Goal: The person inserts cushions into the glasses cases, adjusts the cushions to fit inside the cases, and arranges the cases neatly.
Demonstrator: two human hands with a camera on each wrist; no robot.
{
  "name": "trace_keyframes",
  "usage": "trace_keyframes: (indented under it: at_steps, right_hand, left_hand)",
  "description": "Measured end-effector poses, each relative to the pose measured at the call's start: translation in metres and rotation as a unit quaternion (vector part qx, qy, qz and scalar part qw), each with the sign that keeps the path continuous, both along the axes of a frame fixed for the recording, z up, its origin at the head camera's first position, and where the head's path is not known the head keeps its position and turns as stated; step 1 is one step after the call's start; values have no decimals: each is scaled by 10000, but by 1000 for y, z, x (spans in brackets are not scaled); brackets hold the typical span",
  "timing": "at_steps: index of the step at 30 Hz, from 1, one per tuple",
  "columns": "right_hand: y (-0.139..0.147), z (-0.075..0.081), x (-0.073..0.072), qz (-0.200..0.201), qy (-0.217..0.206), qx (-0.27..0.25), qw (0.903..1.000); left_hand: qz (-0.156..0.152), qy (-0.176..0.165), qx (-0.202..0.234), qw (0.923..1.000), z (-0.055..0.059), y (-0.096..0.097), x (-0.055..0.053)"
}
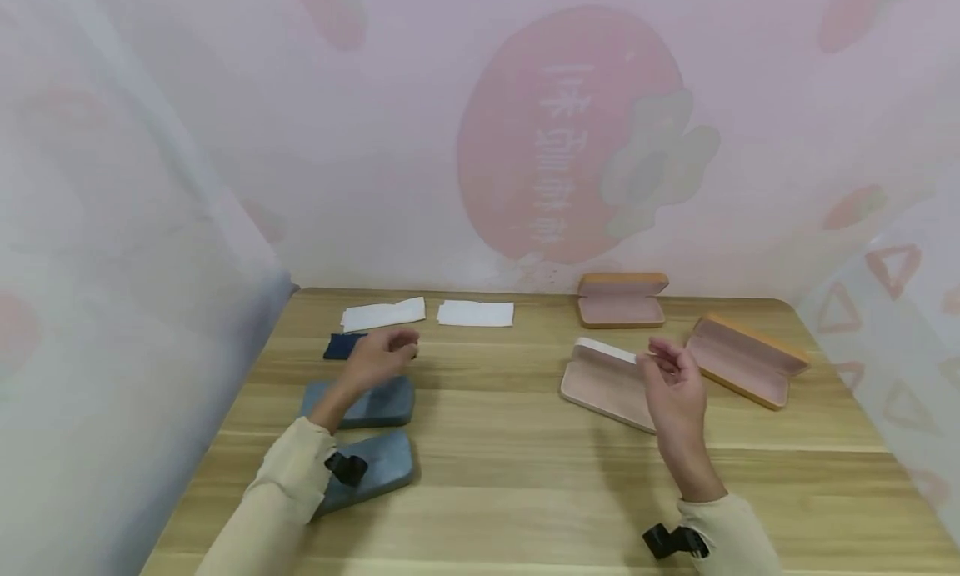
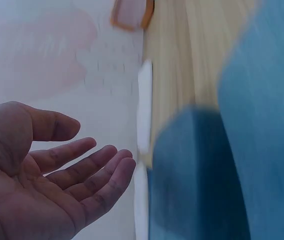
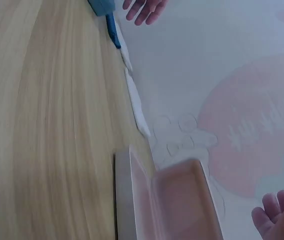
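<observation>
My left hand (image 1: 375, 361) hovers over two closed blue-grey glasses cases, its fingers loosely bent and nothing held. The farther blue case (image 1: 388, 403) lies partly under that hand, while the nearer blue case (image 1: 386, 468) is partly covered by the sleeve. In the left wrist view the left hand (image 2: 72, 170) shows an empty palm. My right hand (image 1: 675, 397) is raised beside an open white glasses case (image 1: 607, 386) with a pink lining, hiding its right end. Its fingers curve loosely around nothing. An open orange glasses case (image 1: 742, 363) lies just right of it.
Another open orange glasses case (image 1: 621, 311) stands at the back by the wall. Two folded white cloths (image 1: 476, 313) lie along the back edge, with a dark blue cloth (image 1: 341, 345) in front of the left one. Patterned curtain walls (image 1: 375, 184) enclose the wooden table (image 1: 495, 476).
</observation>
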State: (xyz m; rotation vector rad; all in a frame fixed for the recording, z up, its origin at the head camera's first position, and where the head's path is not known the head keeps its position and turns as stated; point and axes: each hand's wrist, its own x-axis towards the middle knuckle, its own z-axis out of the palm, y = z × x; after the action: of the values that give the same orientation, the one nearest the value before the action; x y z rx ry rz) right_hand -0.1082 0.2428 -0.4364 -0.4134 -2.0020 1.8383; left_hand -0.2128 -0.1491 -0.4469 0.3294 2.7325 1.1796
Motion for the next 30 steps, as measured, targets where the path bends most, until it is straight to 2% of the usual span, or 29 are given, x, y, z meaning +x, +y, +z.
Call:
trace_keyframes:
  at_steps: [6,10,13,20,24,27,30]
  right_hand:
    - [-33,-4,-20,789,117,388,9961]
    - [-62,-15,-36,1378,-128,634,9883]
    - [-87,-26,-49,1706,-357,902,9806]
    - [-142,-51,-74,2540,-1146,1305,9515]
    - [-168,-58,-88,2753,-1459,1435,9393]
    - [-185,-57,-98,2842,-1692,1594,9302]
    - [-201,-53,-106,2896,-1870,1721,9228]
  left_hand:
    - [335,-73,-120,9993,-9,-36,-4]
    - [572,-123,-180,9981,-12,-55,-2]
    - [768,-258,-201,9965,-12,-70,-1]
    - [1139,-327,-419,9921,-13,-100,-2]
    - [1370,-360,-713,9873,-16,-109,-4]
    - [1523,-409,-920,9832,-17,-112,-8]
    - [1540,-530,-1021,9813,-19,-115,-13]
